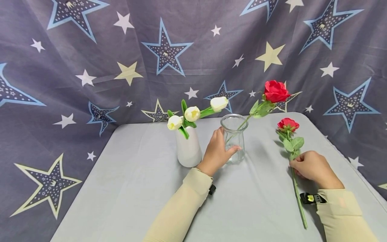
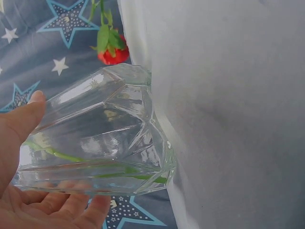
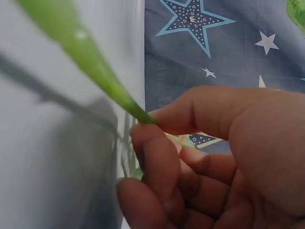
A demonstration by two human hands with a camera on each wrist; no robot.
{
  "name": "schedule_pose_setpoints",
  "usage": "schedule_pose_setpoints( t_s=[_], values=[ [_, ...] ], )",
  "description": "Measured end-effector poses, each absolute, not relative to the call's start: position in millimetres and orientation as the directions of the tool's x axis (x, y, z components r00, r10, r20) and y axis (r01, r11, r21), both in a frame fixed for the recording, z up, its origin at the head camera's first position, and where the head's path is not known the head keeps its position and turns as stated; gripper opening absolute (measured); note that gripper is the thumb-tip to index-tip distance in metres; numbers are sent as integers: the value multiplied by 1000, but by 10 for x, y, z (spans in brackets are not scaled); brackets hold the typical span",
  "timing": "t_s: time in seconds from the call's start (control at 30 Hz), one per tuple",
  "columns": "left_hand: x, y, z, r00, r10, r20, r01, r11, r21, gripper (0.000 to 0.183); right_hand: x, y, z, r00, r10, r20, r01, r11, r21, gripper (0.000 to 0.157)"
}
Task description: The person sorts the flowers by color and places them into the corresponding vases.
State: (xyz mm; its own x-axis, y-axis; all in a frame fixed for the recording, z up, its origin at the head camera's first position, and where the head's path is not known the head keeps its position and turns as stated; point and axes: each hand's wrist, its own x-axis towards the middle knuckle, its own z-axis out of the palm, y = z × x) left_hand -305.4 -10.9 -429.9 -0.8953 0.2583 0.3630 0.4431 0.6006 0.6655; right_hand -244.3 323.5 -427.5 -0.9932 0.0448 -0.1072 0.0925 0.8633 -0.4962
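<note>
My left hand (image 1: 218, 149) holds a clear glass vase (image 1: 241, 143) from its left side, the thumb across the front and the other fingers going behind. One red rose (image 1: 276, 91) stands in this vase and leans right; its green stem (image 2: 62, 155) shows through the faceted glass in the left wrist view. Over on the right, the thumb and fingertips of my right hand (image 1: 314, 168) pinch a second red rose (image 1: 288, 124) by its stem (image 3: 97, 67). That flower points to the back of the table, and the stem's cut end points toward me.
Left of the glass vase stands a white vase (image 1: 188, 149) with white tulips (image 1: 192, 114), one of them stretching toward the glass rim. A grey cloth covers the table (image 1: 127, 188). Behind it hangs a dark curtain (image 1: 193, 30) printed with stars.
</note>
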Motion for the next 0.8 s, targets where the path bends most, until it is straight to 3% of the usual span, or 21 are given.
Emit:
schedule_pose_setpoints(
  t_s=[0.8],
  values=[
    [-3045,-108,-4273,-897,265,353,440,599,669,95,-2427,3159,-4122,-989,88,122,14,860,-510,20]
  ],
)
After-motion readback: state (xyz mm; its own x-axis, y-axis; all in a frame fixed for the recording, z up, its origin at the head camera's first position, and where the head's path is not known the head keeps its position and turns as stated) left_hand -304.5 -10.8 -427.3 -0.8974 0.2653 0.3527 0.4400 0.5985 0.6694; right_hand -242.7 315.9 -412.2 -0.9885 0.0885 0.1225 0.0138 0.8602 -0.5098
